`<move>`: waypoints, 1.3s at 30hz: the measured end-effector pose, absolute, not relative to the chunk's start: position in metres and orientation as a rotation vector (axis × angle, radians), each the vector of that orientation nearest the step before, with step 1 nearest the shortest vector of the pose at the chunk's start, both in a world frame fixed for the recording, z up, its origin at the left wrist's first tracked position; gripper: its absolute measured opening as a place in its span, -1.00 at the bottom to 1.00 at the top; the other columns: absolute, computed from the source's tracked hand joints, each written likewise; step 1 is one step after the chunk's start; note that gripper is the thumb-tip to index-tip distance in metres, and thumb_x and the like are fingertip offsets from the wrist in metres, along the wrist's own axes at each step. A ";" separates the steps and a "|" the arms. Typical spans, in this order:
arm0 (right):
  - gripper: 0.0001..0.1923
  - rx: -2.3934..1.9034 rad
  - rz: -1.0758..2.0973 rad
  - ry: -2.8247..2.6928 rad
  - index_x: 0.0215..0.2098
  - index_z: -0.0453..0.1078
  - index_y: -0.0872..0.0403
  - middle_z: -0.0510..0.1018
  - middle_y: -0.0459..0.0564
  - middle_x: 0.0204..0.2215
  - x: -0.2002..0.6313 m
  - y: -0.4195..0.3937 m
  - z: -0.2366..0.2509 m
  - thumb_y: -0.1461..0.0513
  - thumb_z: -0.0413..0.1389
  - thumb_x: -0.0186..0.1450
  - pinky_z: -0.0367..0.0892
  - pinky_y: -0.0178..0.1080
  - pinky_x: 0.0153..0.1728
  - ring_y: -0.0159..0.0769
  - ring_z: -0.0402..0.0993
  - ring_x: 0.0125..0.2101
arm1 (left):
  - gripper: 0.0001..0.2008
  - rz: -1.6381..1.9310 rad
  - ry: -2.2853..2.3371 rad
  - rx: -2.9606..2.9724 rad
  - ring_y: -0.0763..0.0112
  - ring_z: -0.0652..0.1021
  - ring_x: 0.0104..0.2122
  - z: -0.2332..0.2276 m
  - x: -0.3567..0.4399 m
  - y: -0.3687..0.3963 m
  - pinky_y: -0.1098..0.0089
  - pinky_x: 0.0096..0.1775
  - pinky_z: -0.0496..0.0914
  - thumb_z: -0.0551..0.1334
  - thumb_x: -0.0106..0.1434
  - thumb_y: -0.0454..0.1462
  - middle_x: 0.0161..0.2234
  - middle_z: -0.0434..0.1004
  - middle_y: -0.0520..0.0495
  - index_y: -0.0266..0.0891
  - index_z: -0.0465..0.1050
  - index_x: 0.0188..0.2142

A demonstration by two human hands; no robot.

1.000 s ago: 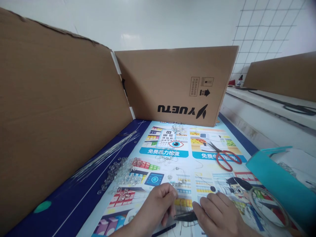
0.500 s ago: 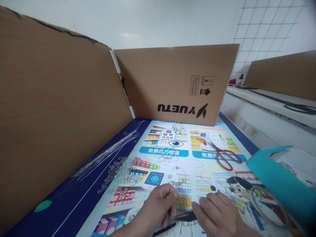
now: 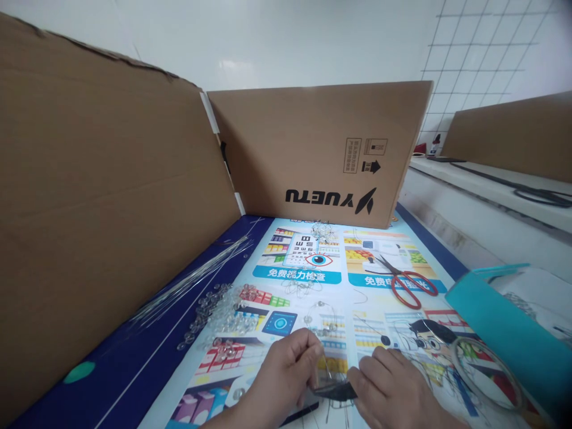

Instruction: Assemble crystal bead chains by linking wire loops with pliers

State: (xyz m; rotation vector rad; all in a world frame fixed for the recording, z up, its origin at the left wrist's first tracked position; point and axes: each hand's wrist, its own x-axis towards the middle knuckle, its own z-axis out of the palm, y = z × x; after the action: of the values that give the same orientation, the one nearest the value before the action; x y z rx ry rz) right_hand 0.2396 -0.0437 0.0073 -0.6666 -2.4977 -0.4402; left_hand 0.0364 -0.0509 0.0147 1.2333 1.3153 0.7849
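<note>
My left hand [image 3: 286, 375] is at the bottom centre, fingers pinched on a thin wire [image 3: 325, 368] that rises just past its fingertips. My right hand [image 3: 393, 390] lies beside it and grips a dark plier-like tool [image 3: 333, 390] whose tip meets the left fingers. Both hands rest over a colourful printed poster [image 3: 313, 280] covering the table. A small wire loop with clear beads [image 3: 322, 319] lies just beyond the hands.
Clear beads [image 3: 218, 316] are heaped left of the hands, with a bundle of thin wires [image 3: 192, 280] beyond. Red-handled scissors [image 3: 404, 281] lie at right. Cardboard walls [image 3: 102, 196] enclose left and back [image 3: 313, 149]. A teal box [image 3: 504, 328] and tape roll [image 3: 487, 372] sit at right.
The left fingers have shifted slightly and the wire end now stands up between the hands; the tool sits a little lower. Everything else is unmoved.
</note>
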 end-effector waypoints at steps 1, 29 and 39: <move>-0.93 -0.715 -0.345 -2.503 -0.39 0.37 0.09 0.38 -0.08 -0.61 0.239 -0.045 0.006 0.33 0.06 0.15 0.11 -0.25 -0.51 -0.31 0.27 -0.55 | -0.77 0.785 1.328 1.325 0.60 0.24 -0.77 0.016 0.035 -0.052 0.57 -0.71 0.11 0.03 0.25 -0.14 -0.66 0.36 0.12 -0.22 0.26 -0.45; -0.89 -1.168 0.505 -2.465 -0.40 0.41 0.01 0.46 -0.09 -0.42 0.244 -0.037 0.002 0.30 0.10 0.09 0.21 -0.30 -0.34 -0.29 0.37 -0.36 | -0.79 0.917 1.515 1.974 0.43 0.44 -0.58 0.024 0.021 -0.057 0.44 -0.46 0.31 -0.03 0.31 -0.23 -0.56 0.46 0.02 -0.18 0.34 -0.36; -0.95 -1.290 0.559 -2.179 -0.44 0.36 0.05 0.38 -0.11 -0.48 0.247 -0.022 -0.002 0.31 0.08 0.14 0.24 -0.32 -0.41 -0.35 0.34 -0.43 | -0.83 0.623 1.367 1.880 0.45 0.45 -0.52 0.016 0.041 -0.059 0.51 -0.45 0.25 0.04 0.26 -0.27 -0.54 0.48 0.07 -0.17 0.36 -0.42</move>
State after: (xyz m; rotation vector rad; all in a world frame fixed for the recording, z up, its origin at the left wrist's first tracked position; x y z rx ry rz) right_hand 0.2473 -0.0224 -0.0024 -1.2898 -2.1787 0.5588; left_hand 0.0415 -0.0585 0.0155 1.8802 1.3667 0.6228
